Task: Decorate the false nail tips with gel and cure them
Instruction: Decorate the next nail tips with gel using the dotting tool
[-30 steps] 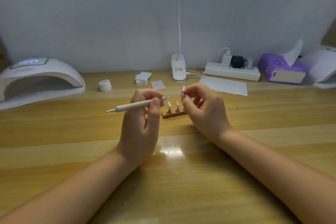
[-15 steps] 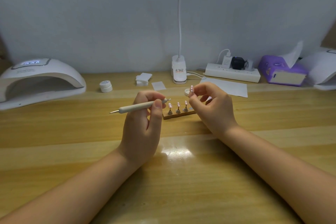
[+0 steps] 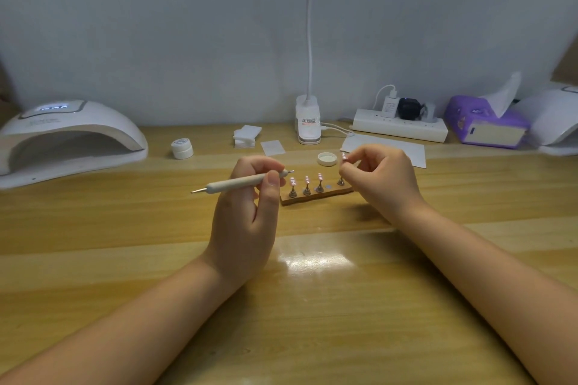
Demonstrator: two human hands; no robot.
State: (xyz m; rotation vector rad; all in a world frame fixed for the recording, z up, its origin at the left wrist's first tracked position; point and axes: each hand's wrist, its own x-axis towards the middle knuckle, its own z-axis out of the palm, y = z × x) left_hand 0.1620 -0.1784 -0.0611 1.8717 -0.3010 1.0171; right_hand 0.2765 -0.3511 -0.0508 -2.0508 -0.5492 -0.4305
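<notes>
Head view: left hand grips dotting tool — right hand pinches nail tip, raised.

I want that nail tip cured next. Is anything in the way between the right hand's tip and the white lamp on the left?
The left hand, gripping the beige dotting pen, sits between the pinched pink nail tip and the white curing lamp; the small white jar stands near its opening.
</notes>
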